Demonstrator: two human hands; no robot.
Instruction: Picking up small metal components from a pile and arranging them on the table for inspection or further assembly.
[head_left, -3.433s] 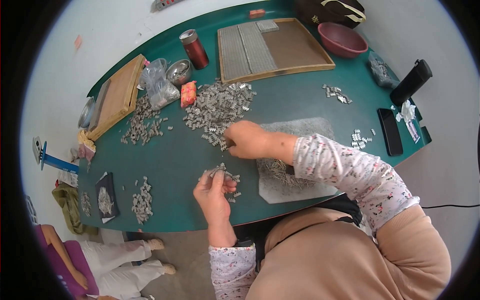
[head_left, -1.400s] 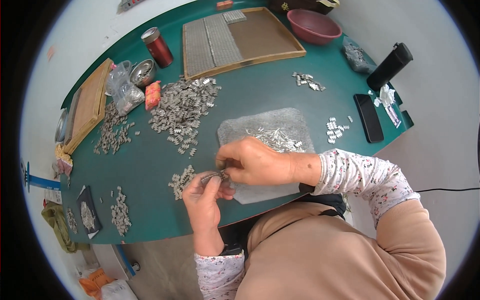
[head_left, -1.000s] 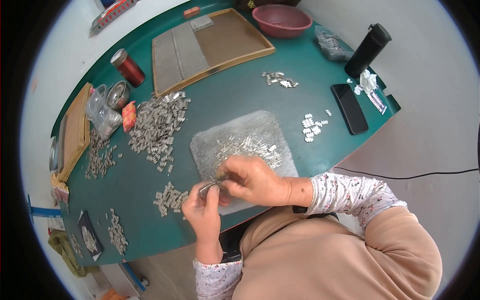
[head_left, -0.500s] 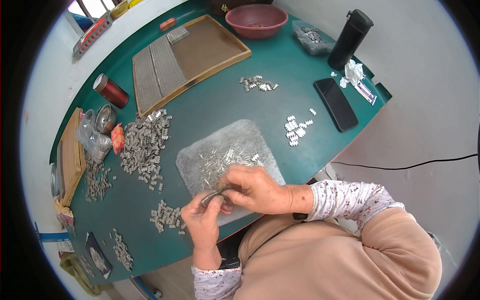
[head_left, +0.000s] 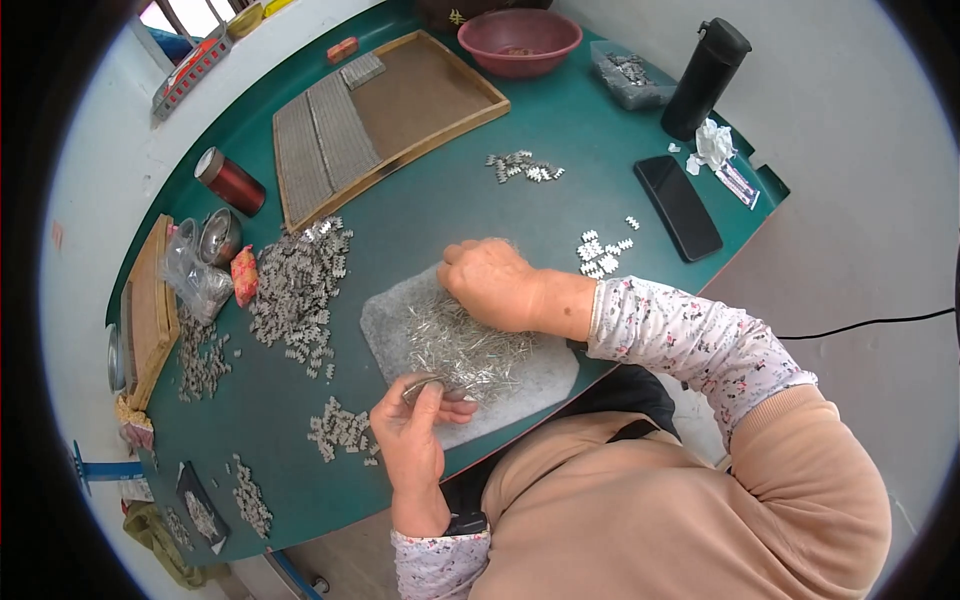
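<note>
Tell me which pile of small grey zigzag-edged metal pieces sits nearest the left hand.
The small pile of grey zigzag-edged metal pieces just left of the left hand; the others, including the largest pile, lie farther away.

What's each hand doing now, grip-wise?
Left hand: closed, holding a small metal piece between thumb and fingers.
Right hand: at the pins, fingertips hidden; grip can't be told.
</note>
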